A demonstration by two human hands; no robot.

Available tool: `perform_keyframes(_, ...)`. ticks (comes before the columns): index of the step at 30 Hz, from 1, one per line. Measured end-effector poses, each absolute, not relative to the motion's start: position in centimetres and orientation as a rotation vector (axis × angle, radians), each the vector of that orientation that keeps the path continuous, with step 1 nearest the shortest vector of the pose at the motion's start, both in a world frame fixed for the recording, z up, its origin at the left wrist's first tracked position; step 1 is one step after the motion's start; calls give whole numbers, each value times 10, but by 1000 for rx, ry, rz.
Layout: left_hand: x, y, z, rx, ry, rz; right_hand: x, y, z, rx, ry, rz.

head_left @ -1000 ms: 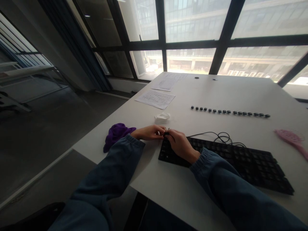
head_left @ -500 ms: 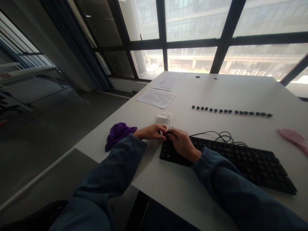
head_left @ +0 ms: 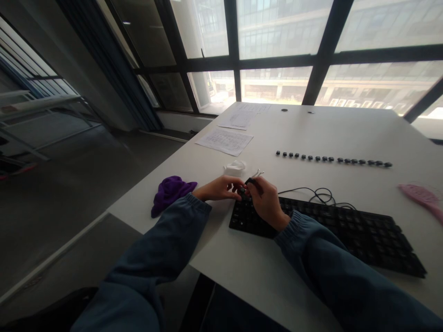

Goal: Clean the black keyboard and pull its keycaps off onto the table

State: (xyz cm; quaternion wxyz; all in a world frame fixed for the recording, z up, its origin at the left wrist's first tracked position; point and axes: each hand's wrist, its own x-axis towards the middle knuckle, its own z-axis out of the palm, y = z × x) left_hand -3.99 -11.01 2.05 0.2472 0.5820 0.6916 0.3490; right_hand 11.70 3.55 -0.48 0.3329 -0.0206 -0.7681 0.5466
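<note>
A black keyboard [head_left: 346,230] lies on the white table, and both hands are at its far left corner. My right hand [head_left: 265,200] is closed on a keycap puller [head_left: 258,174] with a black handle; its two thin wire prongs point up and away from the keys. Over the corner, my left hand [head_left: 223,188] pinches a small dark keycap [head_left: 242,190] between thumb and fingers. Parts of the keys under the hands are hidden. Farther back, several black keycaps [head_left: 324,159] stand in a long row.
A purple cloth [head_left: 173,193] lies left of my left wrist, by the table edge. White tissue [head_left: 235,167] sits just beyond my hands. Printed sheets [head_left: 224,141] lie at the back left. The keyboard's cable [head_left: 323,197] coils behind it; a pink brush [head_left: 420,196] is far right.
My right hand has turned and lifted slightly, swinging the puller's prongs upward and to the right. A dark keycap now shows between my left fingertips. The row of keycaps is unmoved.
</note>
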Motion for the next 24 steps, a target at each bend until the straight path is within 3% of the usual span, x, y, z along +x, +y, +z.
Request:
perform_keyframes(14,-22,-99,17,1227,1604,1288,118,36,-2,-103,-2071,1158)
perform_keyframes(24,-7,-89,12,1328,1946,1493,114,39,-6,-327,-1976,1229)
